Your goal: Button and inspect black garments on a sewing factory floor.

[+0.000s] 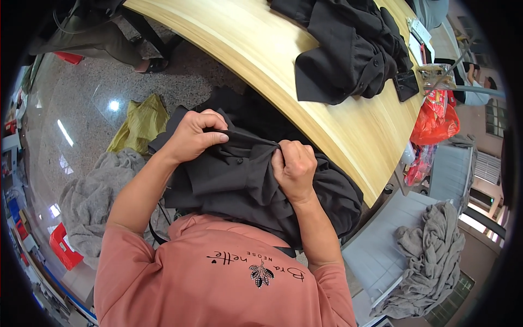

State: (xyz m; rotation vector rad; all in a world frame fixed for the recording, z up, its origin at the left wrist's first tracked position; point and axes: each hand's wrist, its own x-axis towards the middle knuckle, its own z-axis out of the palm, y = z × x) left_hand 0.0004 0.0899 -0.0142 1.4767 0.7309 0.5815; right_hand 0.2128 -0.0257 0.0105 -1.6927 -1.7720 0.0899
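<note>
A black buttoned garment [218, 174] lies bunched across my lap, below the edge of the wooden table. My left hand [199, 133] pinches its upper edge between thumb and fingers. A short way to the right, my right hand [295, 168] is closed on the same edge, fingers curled over and thumb against the cloth. Between the two hands the edge runs fairly straight, and a dark button shows just below it. Folds of the cloth hang past both forearms, and its far part drops into shadow beside the table.
On the wooden table [256, 60] lies a heap of black garments [354, 60] with a dark phone [406, 85] beside it. Grey cloth [430, 261] lies piled on a grey surface at right; more grey cloth [98, 191] and a yellow bag [140, 124] are at left. A person's leg [103, 46] shows far left.
</note>
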